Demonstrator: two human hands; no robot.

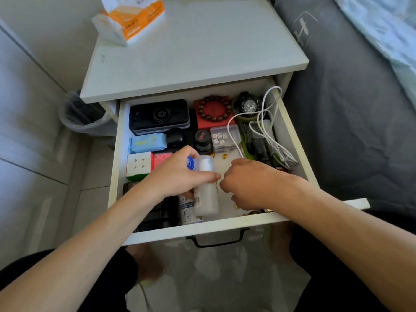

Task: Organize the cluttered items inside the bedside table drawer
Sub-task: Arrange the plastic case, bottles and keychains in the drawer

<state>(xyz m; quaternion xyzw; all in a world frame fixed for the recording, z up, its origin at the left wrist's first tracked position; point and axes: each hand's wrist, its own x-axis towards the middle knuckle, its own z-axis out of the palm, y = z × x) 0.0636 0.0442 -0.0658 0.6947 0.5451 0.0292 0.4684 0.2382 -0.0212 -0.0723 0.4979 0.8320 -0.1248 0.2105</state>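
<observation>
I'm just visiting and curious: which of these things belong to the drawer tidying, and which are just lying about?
Part of the job:
drawer
white bottle, held by left hand
right hand
white cable
dice box
bead bracelet
watch
puzzle cube

Just lying about:
tissue pack
waste bin
bedding

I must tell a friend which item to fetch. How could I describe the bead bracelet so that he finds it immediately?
Look into the open drawer of the white bedside table, along its back edge. Right of the black case lies a red box; the bead bracelet rests on it, the only ring of dark brown beads.
</observation>
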